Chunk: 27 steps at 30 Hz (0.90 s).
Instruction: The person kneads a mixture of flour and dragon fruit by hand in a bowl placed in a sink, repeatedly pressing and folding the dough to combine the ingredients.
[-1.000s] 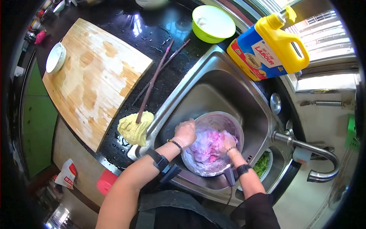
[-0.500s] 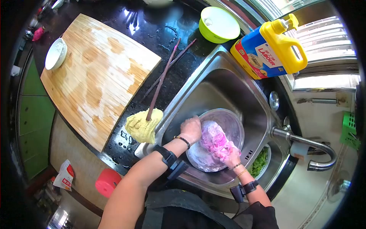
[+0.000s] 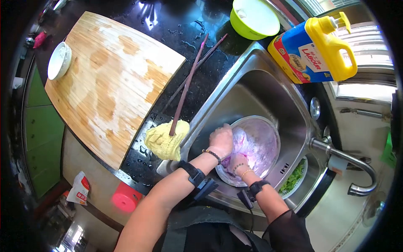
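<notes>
A metal bowl (image 3: 268,132) stands tilted in the sink, its inside smeared with white and pink. My left hand (image 3: 221,139) is closed on the bowl's near left rim. Down in the bowl, my right hand (image 3: 238,161) is pressed into sticky pink dough (image 3: 242,153), most of which it covers; its fingers are largely hidden. Left of the sink, a yellow dough lump (image 3: 167,145) lies on the wet black counter, with one chopstick (image 3: 184,94) stuck in it. A second chopstick (image 3: 212,51) crosses behind the first.
A floured wooden cutting board (image 3: 109,80) with a white bowl (image 3: 59,61) lies at left. Behind the sink (image 3: 247,90) are a green bowl (image 3: 256,21) and a yellow detergent jug (image 3: 312,50). The faucet (image 3: 344,157) overhangs at right, near greens (image 3: 294,177) in a colander.
My right hand has moved left and down into the bowl, and the pink dough has gone down with it. My left hand stays on the rim. The view has shifted slightly.
</notes>
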Tool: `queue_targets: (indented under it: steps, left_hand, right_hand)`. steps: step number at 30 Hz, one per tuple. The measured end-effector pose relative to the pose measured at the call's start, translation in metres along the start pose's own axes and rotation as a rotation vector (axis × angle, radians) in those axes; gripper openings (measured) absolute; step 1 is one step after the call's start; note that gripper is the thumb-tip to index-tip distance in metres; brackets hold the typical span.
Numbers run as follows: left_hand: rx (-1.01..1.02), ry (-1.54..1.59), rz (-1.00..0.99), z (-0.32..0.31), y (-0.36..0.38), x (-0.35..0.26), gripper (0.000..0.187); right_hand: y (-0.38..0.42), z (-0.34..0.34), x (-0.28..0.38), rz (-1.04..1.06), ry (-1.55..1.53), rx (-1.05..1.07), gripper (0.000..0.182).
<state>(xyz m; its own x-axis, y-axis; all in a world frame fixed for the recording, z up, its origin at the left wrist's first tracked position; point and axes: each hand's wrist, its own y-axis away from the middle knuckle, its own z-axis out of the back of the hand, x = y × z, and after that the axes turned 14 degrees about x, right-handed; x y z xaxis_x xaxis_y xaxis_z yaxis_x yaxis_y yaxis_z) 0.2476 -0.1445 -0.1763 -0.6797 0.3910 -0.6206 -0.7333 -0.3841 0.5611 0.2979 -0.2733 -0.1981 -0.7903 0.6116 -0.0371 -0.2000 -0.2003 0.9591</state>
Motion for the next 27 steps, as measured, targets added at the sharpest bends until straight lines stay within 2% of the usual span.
queue_targets:
  steps: [2, 7, 10, 12, 13, 15, 16, 18, 20, 22, 24, 26, 27]
  left_hand:
    - [-0.004, 0.001, 0.0, 0.001, -0.002, -0.001, 0.015]
    - [-0.002, 0.015, 0.004, 0.002, -0.003, -0.002, 0.015]
    - [0.042, 0.009, 0.011, 0.006, -0.001, -0.003, 0.016]
    - [0.028, 0.006, 0.013, 0.006, -0.001, -0.001, 0.016]
    - [0.037, -0.006, 0.002, 0.005, 0.0, -0.001, 0.016]
    - [0.05, -0.007, -0.007, 0.003, 0.001, -0.001, 0.016]
    - [0.049, -0.011, -0.014, 0.004, -0.001, -0.001, 0.016]
    - [0.034, 0.001, -0.018, 0.003, -0.001, -0.002, 0.015]
    - [0.061, 0.019, 0.016, 0.004, -0.002, -0.001, 0.016]
    - [0.048, 0.02, 0.017, 0.004, -0.003, 0.0, 0.016]
    - [0.044, 0.023, 0.017, 0.002, -0.003, 0.002, 0.016]
    - [0.053, 0.024, 0.011, 0.002, -0.004, 0.001, 0.018]
    - [0.061, 0.029, 0.013, 0.001, -0.002, 0.0, 0.018]
  right_hand:
    - [-0.007, 0.01, 0.002, -0.006, 0.023, 0.132, 0.036]
    - [-0.028, 0.002, -0.006, -0.062, 0.028, 0.102, 0.04]
    - [-0.013, 0.0, -0.015, 0.027, 0.031, 0.033, 0.043]
    - [0.016, -0.012, -0.023, 0.258, -0.096, -0.229, 0.043]
    - [0.02, -0.026, -0.035, 0.259, -0.093, -0.223, 0.043]
    - [0.026, -0.047, -0.064, 0.482, -1.194, -0.002, 0.038]
    - [0.038, -0.029, -0.065, 0.481, -1.191, -0.004, 0.038]
    - [0.052, 0.02, -0.065, 0.515, -0.131, -0.786, 0.031]
    - [0.014, 0.04, -0.068, 0.494, -0.128, -0.879, 0.033]
    - [-0.03, 0.058, -0.059, 0.263, -0.163, -0.534, 0.037]
    - [-0.079, 0.044, -0.046, 0.273, -0.218, -0.535, 0.041]
    - [-0.091, 0.039, -0.035, 0.261, -0.284, -0.534, 0.046]
    - [-0.084, 0.041, -0.033, 0.299, -0.159, -0.396, 0.046]
